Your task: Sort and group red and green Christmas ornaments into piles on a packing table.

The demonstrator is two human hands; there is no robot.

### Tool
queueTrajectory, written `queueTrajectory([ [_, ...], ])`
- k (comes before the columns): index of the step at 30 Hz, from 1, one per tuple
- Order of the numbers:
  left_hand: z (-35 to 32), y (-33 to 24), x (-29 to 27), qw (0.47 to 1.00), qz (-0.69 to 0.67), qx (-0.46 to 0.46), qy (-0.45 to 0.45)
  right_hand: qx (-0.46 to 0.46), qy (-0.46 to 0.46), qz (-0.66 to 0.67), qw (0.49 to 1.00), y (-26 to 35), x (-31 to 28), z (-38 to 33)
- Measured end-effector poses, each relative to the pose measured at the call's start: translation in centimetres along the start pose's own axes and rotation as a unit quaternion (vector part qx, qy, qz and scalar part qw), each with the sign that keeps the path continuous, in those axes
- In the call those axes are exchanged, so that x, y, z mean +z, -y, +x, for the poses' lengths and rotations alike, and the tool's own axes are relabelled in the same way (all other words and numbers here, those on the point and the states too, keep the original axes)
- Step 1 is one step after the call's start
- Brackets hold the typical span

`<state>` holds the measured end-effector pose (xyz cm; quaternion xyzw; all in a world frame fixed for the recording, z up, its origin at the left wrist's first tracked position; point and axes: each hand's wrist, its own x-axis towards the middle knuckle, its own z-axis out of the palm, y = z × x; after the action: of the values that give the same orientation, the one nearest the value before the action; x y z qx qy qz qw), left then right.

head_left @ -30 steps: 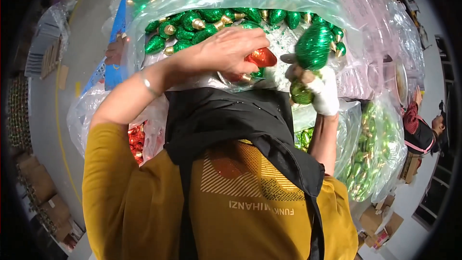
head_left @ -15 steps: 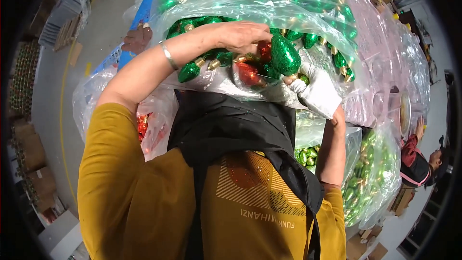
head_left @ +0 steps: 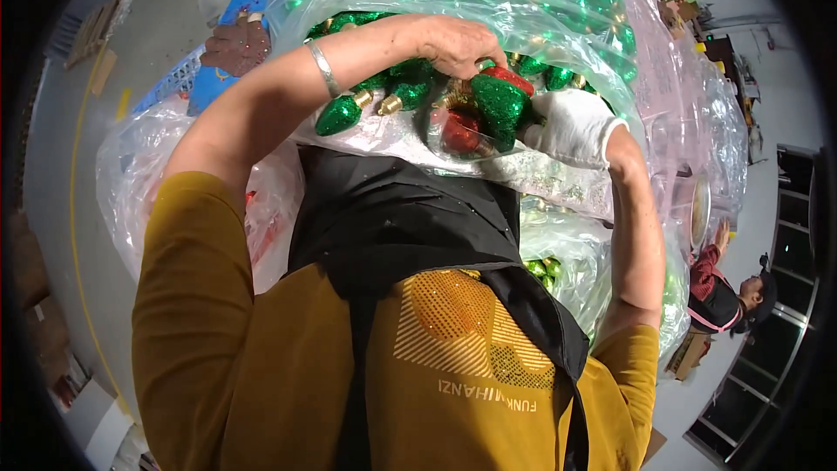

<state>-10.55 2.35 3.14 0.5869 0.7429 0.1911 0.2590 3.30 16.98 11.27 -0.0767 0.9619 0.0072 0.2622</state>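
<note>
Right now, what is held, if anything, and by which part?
The right hand seems to hold the large green bulb at its right side, fingertips hidden. For the left hand, I cannot tell.

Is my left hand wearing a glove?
No, the left hand is bare, while the right hand wears a white glove.

Brown fabric glove (head_left: 235,45) rests against blue plastic crate (head_left: 209,92). Thin yellow line (head_left: 75,235) crosses grey floor (head_left: 98,157). Far right: co-worker (head_left: 717,298) in black cap (head_left: 767,291), dark-paned window (head_left: 751,384).

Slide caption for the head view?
Bare left hand and gloved right hand at a clear tub with glittery red and green bulbs.
</note>
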Motion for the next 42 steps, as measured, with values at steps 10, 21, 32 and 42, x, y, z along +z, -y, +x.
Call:
queueTrajectory([
  [10, 0.4, 0.0, 0.4, 0.995, 0.095, 0.012, -0.012, -0.078, 0.062, 0.007, 0.995, -0.2, 1.5, 3.3],
  [21, -0.5, -4.4, 1.8, 0.965, 0.204, 0.038, -0.163, -0.126, 0.014, 0.105, 0.986, -1.2, 2.3, 2.9],
  [32, -1.9, -3.3, 3.6, 0.984, 0.046, 0.127, -0.119, -0.087, -0.477, 0.398, 0.779, -4.3, 8.1, 3.8],
  [42, -2.1, -4.2, 3.3, 0.987, 0.142, 0.032, -0.062, 0.021, -0.531, 0.47, 0.705, -1.7, 9.0, 4.0],
])
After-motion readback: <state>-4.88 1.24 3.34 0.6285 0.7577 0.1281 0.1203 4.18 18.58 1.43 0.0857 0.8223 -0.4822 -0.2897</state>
